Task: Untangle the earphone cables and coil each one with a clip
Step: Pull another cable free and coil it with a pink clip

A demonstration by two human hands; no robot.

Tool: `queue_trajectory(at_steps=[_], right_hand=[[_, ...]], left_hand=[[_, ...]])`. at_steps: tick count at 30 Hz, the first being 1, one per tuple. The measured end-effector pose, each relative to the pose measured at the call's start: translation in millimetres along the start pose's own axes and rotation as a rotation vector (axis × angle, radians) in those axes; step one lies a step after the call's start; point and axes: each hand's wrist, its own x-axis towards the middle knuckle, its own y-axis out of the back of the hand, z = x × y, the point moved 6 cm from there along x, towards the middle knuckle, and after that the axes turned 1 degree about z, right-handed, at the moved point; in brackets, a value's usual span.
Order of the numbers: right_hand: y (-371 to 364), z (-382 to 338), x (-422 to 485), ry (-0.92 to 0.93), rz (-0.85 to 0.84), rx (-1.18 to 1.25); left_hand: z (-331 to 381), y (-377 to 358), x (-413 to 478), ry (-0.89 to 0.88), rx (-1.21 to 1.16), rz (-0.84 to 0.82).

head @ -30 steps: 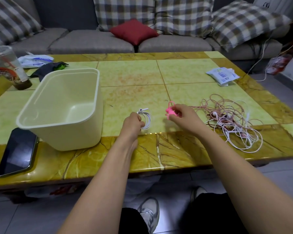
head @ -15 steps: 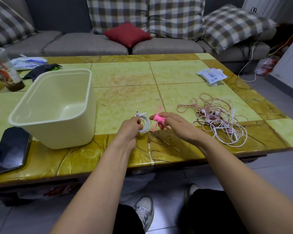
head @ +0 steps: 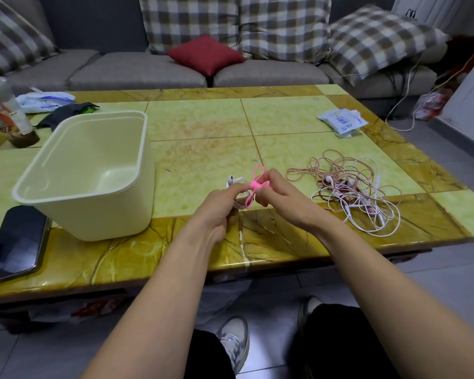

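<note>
My left hand (head: 216,207) holds a small coil of white earphone cable (head: 234,183) just above the table's front edge; most of the coil is hidden by my fingers. My right hand (head: 281,195) pinches a pink clip (head: 253,186) with loop-shaped ends and presses it against the coil. The two hands touch around the clip. To the right on the table lies a tangled heap of pink and white earphone cables (head: 350,190).
A cream plastic tub (head: 93,170) stands left of my hands, with a black phone (head: 18,243) near the front left corner. A drink cup (head: 4,113), dark cloth and white packets (head: 341,121) lie further back. A sofa with cushions runs behind the table.
My right hand has brought the pink clip leftward from the table to the white coil in my left hand, and the hands now meet.
</note>
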Motion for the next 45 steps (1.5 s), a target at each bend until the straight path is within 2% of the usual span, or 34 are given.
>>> queue_trajectory(at_steps=[4, 10, 13, 18, 29, 35, 39, 41, 45], right_hand=[[2, -2, -3, 0.048, -0.005, -0.044], [4, -1, -3, 0.108, 0.013, -0.111], [8, -1, -1, 0.142, 0.05, -0.107], [10, -2, 3, 0.125, 0.033, 0.051], [7, -9, 6, 0.128, 0.036, -0.01], [2, -10, 8, 0.097, 0.08, 0.145], [4, -7, 14, 0.076, 0.101, 0.142], [9, -2, 19, 0.077, 0.183, 0.092], [39, 12, 23, 0.045, 0.524, -0.093]], left_hand=[[2, 3, -1, -0.03, -0.023, 0.005], [5, 8, 0, -0.156, 0.119, 0.042], [5, 11, 3, -0.149, 0.084, 0.024], [2, 14, 8, -0.127, 0.028, -0.018], [0, 19, 7, -0.111, 0.013, -0.07], [4, 17, 3, -0.157, 0.025, -0.076], [4, 19, 4, -0.128, -0.001, -0.082], [5, 21, 4, -0.113, -0.046, -0.07], [6, 29, 4, -0.081, -0.114, -0.022]])
